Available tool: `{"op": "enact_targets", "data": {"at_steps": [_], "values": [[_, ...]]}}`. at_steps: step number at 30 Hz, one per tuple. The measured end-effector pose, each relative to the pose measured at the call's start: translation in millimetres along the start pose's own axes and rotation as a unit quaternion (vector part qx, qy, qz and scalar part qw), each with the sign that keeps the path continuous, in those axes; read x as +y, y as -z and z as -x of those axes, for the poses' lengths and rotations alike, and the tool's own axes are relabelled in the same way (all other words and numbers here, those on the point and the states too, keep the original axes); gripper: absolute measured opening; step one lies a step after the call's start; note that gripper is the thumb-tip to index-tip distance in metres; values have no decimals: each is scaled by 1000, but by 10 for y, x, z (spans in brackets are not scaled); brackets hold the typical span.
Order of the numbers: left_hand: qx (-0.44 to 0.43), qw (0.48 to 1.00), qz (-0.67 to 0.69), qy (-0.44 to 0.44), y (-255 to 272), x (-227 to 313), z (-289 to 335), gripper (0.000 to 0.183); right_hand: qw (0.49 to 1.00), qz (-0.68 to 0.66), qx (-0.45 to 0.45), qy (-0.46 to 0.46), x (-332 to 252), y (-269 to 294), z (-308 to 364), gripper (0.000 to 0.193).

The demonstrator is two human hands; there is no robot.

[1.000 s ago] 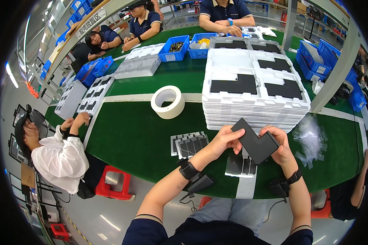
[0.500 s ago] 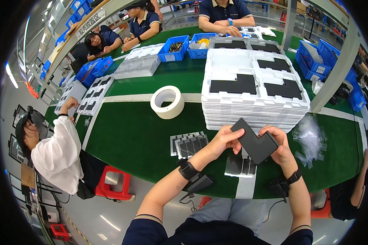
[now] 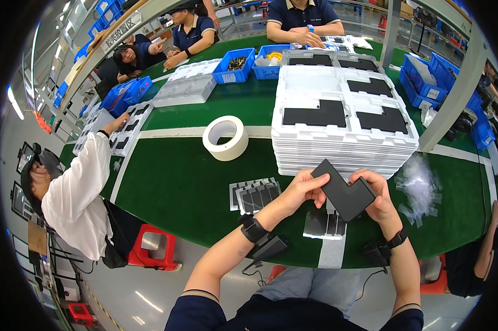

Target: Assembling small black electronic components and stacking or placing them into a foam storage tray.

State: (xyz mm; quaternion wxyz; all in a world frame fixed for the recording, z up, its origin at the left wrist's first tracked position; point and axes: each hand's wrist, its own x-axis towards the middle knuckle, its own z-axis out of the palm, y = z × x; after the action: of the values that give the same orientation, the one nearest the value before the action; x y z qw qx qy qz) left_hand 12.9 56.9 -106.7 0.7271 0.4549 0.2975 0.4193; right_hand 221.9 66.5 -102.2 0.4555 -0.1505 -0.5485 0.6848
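Between my two hands is a black L-shaped flat piece (image 3: 340, 193), tilted above the table's near edge. My left hand (image 3: 304, 190) grips its left side, thumb on top. The fingers of my right hand (image 3: 375, 194) close round its right end, near the inner notch. Under it lies a clear sheet with dark strips (image 3: 321, 225), partly covered by the piece. Left of my left hand, a few similar sheets with dark strips (image 3: 255, 196) overlap. Just beyond my hands rises a tall stack of white plastic trays (image 3: 343, 144), its top tray bearing similar black L-shaped pieces (image 3: 315, 113).
A roll of wide tape (image 3: 226, 138) stands left of the stack. Crumpled clear film (image 3: 419, 185) lies to the right. Blue bins (image 3: 233, 66) sit farther back, and a metal post (image 3: 457, 83) rises at right. A co-worker in white (image 3: 78, 190) sits at left.
My hands and the black piece have hardly moved. The co-worker in white at left has stretched an arm forward over the trays there.
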Motion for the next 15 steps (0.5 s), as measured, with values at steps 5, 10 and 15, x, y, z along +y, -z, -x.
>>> {"op": "enact_targets", "data": {"at_steps": [5,10,15], "values": [[-3,1000,8,1,3,2,-1,31,1000,4,1,-7,-22,-6,1,70],[-4,1000,9,2,8,-1,-1,31,1000,5,5,-7,-17,-14,-1,70],[-7,1000,7,1,12,-1,-4,31,1000,4,4,-7,-19,-13,-3,70]]}}
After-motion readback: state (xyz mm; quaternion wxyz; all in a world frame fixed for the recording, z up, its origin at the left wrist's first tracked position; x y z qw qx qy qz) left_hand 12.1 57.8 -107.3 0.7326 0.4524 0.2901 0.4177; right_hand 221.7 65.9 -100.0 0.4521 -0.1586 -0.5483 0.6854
